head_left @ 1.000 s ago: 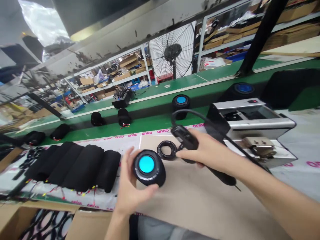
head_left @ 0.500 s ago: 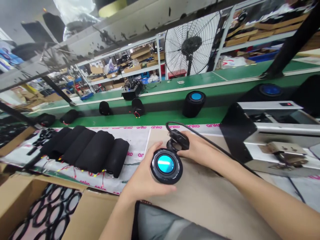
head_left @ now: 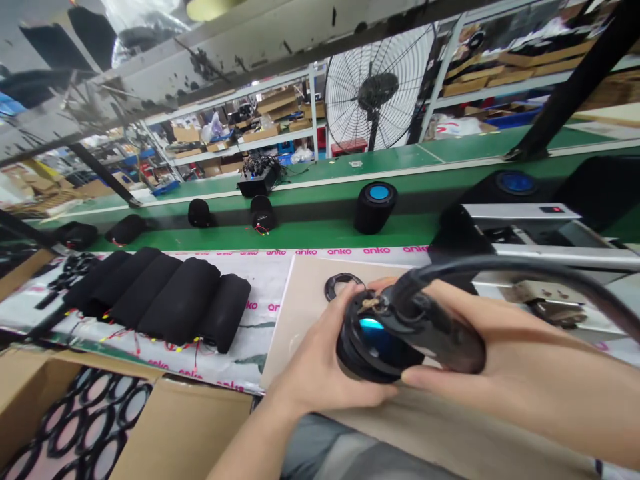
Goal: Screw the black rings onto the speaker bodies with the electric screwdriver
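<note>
My left hand (head_left: 320, 367) is closed around a round black speaker (head_left: 363, 347) with a bright blue centre, held just above the tan work mat (head_left: 305, 300). My right hand (head_left: 480, 360) grips a black corded power screwdriver (head_left: 430, 327) lying across the speaker's top, its tip near the left rim. The tool's thick cable (head_left: 525, 267) arcs off to the right. A loose black ring (head_left: 343, 285) lies flat on the mat just behind the speaker.
A row of black fabric cylinders (head_left: 165, 297) lies left of the mat. Cardboard boxes of black rings (head_left: 75, 427) sit at lower left. A metal machine (head_left: 540, 240) stands on the right. Speakers (head_left: 375, 205) ride the green conveyor; a floor fan (head_left: 375, 93) stands behind.
The speaker has come up closer to me in my left hand. My right hand brought the screwdriver from behind the speaker onto its top face. The ring now lies uncovered on the mat.
</note>
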`<act>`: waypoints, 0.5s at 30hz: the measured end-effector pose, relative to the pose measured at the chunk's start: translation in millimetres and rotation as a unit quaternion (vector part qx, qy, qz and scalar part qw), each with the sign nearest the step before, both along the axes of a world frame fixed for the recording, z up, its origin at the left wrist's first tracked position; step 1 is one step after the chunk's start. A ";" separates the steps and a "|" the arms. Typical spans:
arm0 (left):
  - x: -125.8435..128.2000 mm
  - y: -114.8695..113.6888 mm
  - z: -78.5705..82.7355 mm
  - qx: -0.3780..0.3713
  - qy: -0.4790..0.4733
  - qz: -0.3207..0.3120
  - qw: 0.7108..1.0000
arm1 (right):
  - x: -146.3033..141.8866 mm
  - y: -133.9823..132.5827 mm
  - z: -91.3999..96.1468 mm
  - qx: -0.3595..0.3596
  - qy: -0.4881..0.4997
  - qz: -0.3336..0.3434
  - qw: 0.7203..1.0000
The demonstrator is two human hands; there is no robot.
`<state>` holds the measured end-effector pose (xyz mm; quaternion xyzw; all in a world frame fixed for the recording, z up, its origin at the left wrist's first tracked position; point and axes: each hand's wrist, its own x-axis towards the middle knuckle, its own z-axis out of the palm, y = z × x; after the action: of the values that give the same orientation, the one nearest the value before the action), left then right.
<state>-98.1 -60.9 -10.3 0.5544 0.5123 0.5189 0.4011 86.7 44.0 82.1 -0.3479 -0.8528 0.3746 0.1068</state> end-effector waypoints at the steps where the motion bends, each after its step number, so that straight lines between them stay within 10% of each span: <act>1: 1.2 0.6 -0.2 -0.003 -0.014 -0.006 1.000 | -1.4 -1.4 -0.6 -0.005 -0.012 0.018 1.000; 5: 7.8 0.8 -3.8 -0.017 -0.081 -0.001 0.997 | -1.3 1.5 -2.8 -0.015 -0.048 0.071 0.996; 15: 15.7 -1.0 -5.0 -0.026 -0.135 0.012 0.990 | 4.1 4.9 -22.1 -0.044 0.038 -0.056 0.997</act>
<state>-82.4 -62.0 -15.3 0.4625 0.4735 0.5805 0.4742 90.8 48.8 60.0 -0.3854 -0.8097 0.4184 0.1443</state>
